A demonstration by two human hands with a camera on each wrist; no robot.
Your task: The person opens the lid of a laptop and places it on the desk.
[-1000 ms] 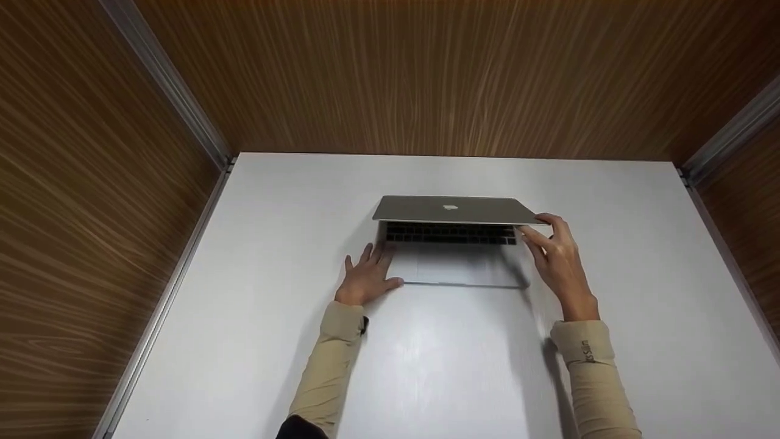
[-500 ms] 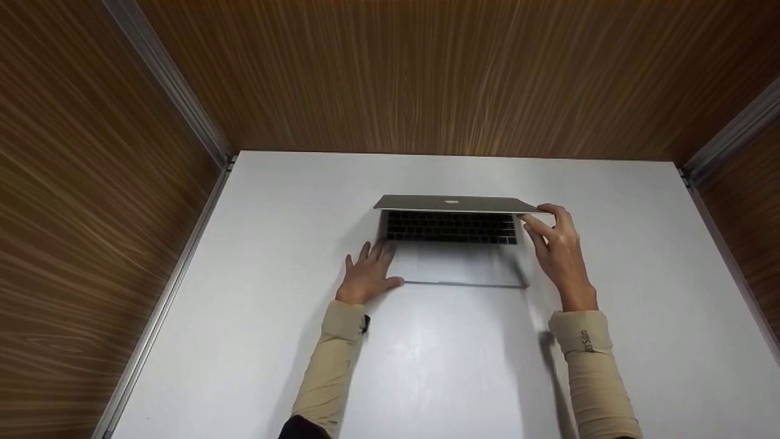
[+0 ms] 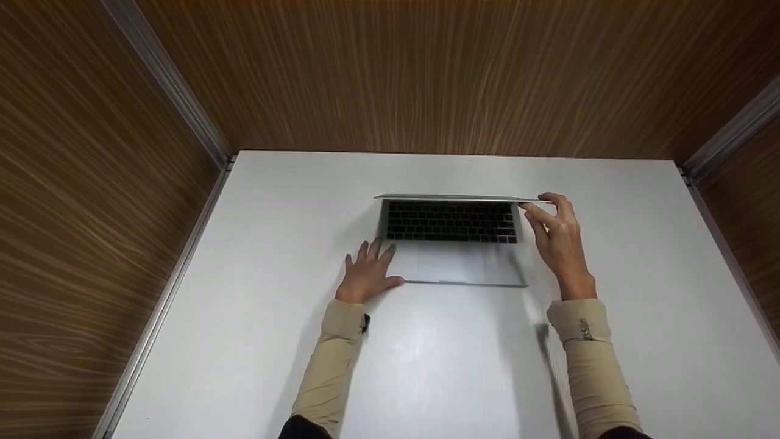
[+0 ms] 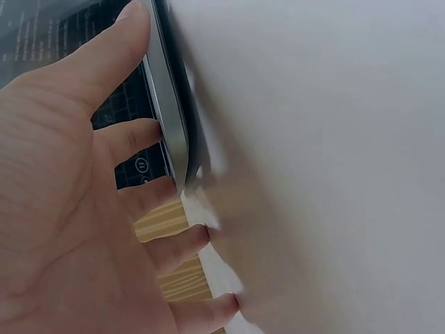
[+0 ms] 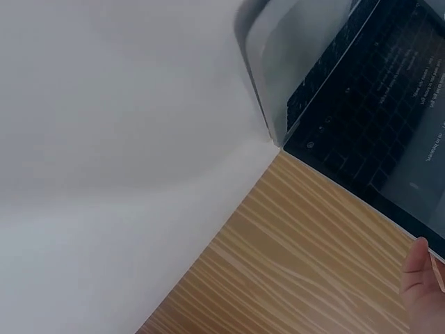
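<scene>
A silver laptop lies on the white table with its black keyboard showing. Its lid stands raised, seen almost edge-on from above. My left hand rests at the left front of the base with fingers spread and nearly straight. In the left wrist view, the thumb and two fingers of that hand touch the base's side edge. At the lid's right corner, my right hand pinches the edge between thumb and fingers. The right wrist view shows a lit screen with text; only part of the hand appears there.
The white table extends around the laptop on all sides. Behind it rises a brown wood-grain wall. Another such panel stands on the left, with a metal rail along the table's edge.
The laptop lid has swung up and back, uncovering more of the keyboard. My right hand has moved away from me with the lid's corner. My left hand has stayed in place.
</scene>
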